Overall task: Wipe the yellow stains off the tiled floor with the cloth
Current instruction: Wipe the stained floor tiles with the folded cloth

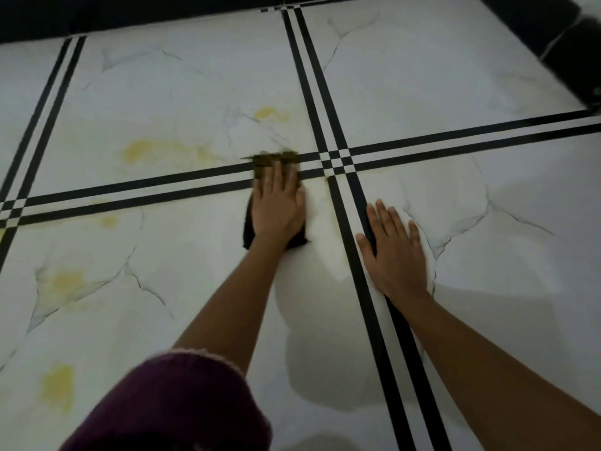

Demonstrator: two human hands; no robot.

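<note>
Tiled floor [439, 76]: white marble-look tiles, black double-stripe borders crossing at centre. Yellow stains on the left side: one near-left [58, 387], a fainter one above it [66, 281], a small one by the horizontal stripe [109, 221], a large smear on the far-left tile [153, 151], a smaller blot further right [270, 113]. Purple sleeve [169, 408] at bottom left, bare forearm reaching out. Left hand [278, 206] flat, fingers together, pressing down on the dark cloth [276, 161], not gripping it; cloth lies across the horizontal stripe, just left of the crossing, far edge blurred and yellow-tinged. Right hand [395, 249] flat on the floor, fingers slightly spread, palm down, over the vertical stripe, holding nothing. Dark skirting [130, 14] along the far edge.
</note>
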